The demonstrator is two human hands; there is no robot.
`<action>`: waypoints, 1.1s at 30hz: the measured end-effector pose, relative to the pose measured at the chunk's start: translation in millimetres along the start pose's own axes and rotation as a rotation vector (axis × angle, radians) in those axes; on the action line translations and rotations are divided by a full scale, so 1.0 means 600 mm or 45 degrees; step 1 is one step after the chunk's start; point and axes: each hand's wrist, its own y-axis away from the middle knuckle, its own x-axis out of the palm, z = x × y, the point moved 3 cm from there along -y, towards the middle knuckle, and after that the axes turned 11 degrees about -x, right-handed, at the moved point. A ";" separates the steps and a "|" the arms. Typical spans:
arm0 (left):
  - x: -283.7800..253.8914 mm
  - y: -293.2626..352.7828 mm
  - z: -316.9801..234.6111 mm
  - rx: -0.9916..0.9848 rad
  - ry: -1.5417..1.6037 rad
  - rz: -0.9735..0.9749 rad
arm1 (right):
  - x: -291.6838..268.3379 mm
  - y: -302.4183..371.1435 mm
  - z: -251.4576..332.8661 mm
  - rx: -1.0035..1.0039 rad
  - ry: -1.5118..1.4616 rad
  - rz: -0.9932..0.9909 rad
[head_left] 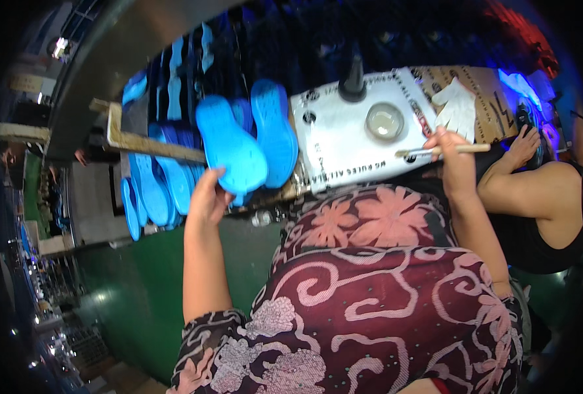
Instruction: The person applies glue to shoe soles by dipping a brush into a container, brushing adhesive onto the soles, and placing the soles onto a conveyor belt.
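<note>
My left hand pinches the near end of a blue shoe sole, thumb on top and the other fingers partly hidden beneath it. A second blue sole lies just to its right. In my right hand is a flat brush with a pale wooden handle, held level, its bristles pointing left over a white printed sheet. On that sheet, a little beyond the bristles, stands a small round bowl of cloudy pale liquid.
More blue soles stand in a row at left, beside a wooden bar. A black cone-shaped thing rises behind the bowl. A white glove lies on cardboard. Another person's arm is close at right.
</note>
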 end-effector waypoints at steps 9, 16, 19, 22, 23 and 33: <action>0.212 0.060 -0.016 0.661 -0.466 -0.090 | -0.008 -0.029 0.032 -0.144 -0.208 -0.049; 0.287 0.058 0.011 0.847 -0.528 -0.013 | 0.074 -0.028 0.140 -0.691 0.111 0.327; 0.304 0.057 0.013 0.897 -0.579 0.018 | 0.084 -0.029 0.150 -0.835 0.183 0.340; 0.314 0.053 0.015 0.918 -0.599 0.037 | 0.090 -0.031 0.149 -0.934 0.213 0.338; 0.316 0.053 0.016 0.949 -0.603 0.050 | 0.094 -0.031 0.148 -0.960 0.215 0.348; 0.314 0.057 0.016 1.060 -0.659 0.027 | 0.089 -0.024 0.131 -0.961 0.372 0.344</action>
